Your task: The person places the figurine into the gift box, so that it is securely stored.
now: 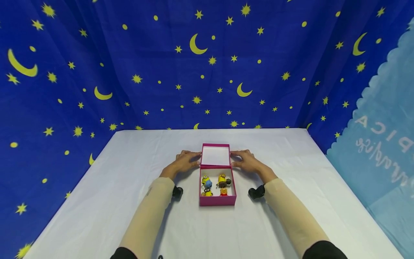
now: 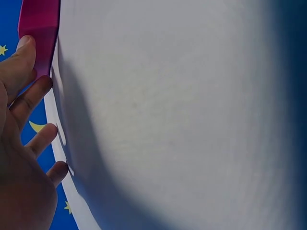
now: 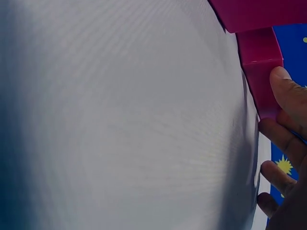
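Observation:
A magenta box (image 1: 217, 201) stands in the middle of the white-covered table. Inside it are several small toy figures: a yellow one with blue (image 1: 207, 182), a larger yellow one with dark parts (image 1: 222, 181), a yellow-and-black one (image 1: 208, 192) and an orange one in red (image 1: 224, 191). Directly behind lies the box lid (image 1: 215, 155), its white inside facing up. My left hand (image 1: 183, 162) touches the lid's left side with thumb and fingertips. On the opposite side, my right hand (image 1: 247, 161) touches it likewise. In both wrist views the fingers are spread and fairly straight.
White cloth covers the table (image 1: 258, 230). Behind it hangs a blue curtain (image 1: 220, 68) with yellow moons and stars. A light blue cloth (image 1: 388, 144) with lettering hangs at the right. A small dark object (image 1: 160, 257) shows at the bottom edge.

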`<state>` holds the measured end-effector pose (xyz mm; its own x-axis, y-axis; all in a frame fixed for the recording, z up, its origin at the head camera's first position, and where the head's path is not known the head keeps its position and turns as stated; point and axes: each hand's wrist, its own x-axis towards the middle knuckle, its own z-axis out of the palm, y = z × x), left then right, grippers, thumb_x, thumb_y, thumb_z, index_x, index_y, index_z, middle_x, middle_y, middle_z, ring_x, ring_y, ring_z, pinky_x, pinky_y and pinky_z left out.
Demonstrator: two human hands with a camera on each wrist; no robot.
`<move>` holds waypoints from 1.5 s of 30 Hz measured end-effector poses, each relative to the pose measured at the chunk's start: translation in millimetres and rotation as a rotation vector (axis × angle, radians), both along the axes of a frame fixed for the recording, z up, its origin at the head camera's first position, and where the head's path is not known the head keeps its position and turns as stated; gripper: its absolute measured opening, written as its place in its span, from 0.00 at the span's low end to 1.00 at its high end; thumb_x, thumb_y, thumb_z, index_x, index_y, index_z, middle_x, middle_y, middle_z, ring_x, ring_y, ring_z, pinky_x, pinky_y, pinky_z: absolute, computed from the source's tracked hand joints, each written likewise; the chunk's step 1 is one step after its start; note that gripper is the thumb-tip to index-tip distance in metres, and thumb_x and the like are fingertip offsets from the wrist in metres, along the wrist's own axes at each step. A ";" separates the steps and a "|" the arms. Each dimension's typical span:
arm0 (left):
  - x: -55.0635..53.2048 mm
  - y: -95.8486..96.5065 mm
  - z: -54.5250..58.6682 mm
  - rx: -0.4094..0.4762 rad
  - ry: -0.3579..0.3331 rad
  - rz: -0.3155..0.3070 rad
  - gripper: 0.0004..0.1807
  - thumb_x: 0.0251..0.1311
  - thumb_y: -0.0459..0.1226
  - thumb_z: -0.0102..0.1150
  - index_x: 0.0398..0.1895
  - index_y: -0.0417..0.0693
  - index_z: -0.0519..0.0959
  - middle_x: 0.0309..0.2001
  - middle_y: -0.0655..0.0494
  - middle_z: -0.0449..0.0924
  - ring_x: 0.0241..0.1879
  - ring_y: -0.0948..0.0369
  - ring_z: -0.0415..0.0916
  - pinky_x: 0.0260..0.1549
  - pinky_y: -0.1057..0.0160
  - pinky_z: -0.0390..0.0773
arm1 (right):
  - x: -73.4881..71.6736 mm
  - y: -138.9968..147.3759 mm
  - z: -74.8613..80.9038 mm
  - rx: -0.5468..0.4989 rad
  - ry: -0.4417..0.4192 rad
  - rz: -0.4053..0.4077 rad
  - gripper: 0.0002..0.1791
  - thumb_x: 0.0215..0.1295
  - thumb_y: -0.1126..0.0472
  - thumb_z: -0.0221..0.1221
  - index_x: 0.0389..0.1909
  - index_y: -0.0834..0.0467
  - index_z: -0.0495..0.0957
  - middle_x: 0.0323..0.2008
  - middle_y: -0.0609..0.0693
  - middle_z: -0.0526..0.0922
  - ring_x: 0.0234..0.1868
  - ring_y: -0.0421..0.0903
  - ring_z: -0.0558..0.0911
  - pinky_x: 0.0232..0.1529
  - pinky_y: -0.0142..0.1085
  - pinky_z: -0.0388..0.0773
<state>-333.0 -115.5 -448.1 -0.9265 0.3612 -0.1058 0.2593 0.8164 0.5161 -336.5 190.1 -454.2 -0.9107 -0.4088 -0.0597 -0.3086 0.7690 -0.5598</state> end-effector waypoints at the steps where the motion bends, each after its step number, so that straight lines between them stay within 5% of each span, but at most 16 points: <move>1: -0.2 -0.1 -0.1 0.000 -0.002 0.001 0.29 0.65 0.48 0.52 0.70 0.58 0.62 0.68 0.56 0.66 0.70 0.49 0.49 0.66 0.45 0.49 | -0.3 -0.3 0.1 -0.001 0.001 0.003 0.33 0.63 0.48 0.59 0.68 0.52 0.64 0.68 0.54 0.67 0.68 0.58 0.59 0.66 0.58 0.53; 11: 2.2 -0.5 4.9 0.030 0.009 -0.004 0.29 0.66 0.47 0.52 0.70 0.59 0.62 0.68 0.54 0.66 0.70 0.51 0.51 0.67 0.46 0.49 | 1.5 -0.5 5.3 -0.024 0.038 0.039 0.33 0.63 0.49 0.58 0.68 0.53 0.63 0.64 0.53 0.72 0.65 0.57 0.62 0.64 0.57 0.55; 23: 6.4 1.2 18.9 0.175 0.111 -0.053 0.30 0.63 0.43 0.56 0.69 0.54 0.63 0.60 0.54 0.75 0.59 0.53 0.62 0.60 0.46 0.56 | 7.9 2.5 17.2 -0.120 0.053 0.008 0.35 0.63 0.51 0.60 0.70 0.51 0.60 0.61 0.51 0.75 0.61 0.55 0.64 0.62 0.57 0.58; 32: 11.6 3.4 28.8 0.278 0.181 -0.071 0.31 0.60 0.39 0.60 0.68 0.52 0.65 0.54 0.51 0.78 0.57 0.50 0.65 0.57 0.46 0.57 | 12.5 6.7 23.7 -0.213 0.174 0.046 0.36 0.60 0.57 0.63 0.69 0.57 0.62 0.58 0.57 0.77 0.56 0.61 0.67 0.58 0.54 0.59; 45: 26.7 10.8 35.4 0.430 0.263 -0.059 0.32 0.56 0.31 0.61 0.66 0.44 0.66 0.46 0.48 0.77 0.50 0.52 0.65 0.51 0.53 0.59 | 26.8 6.3 32.2 -0.303 0.262 0.056 0.38 0.58 0.62 0.64 0.69 0.57 0.60 0.55 0.57 0.79 0.54 0.57 0.67 0.54 0.48 0.59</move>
<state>-306.3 -104.7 -412.8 -0.8784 0.3731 0.2986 0.4651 0.5243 0.7133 -309.6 196.4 -422.0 -0.8547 -0.4218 0.3026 -0.5080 0.5594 -0.6550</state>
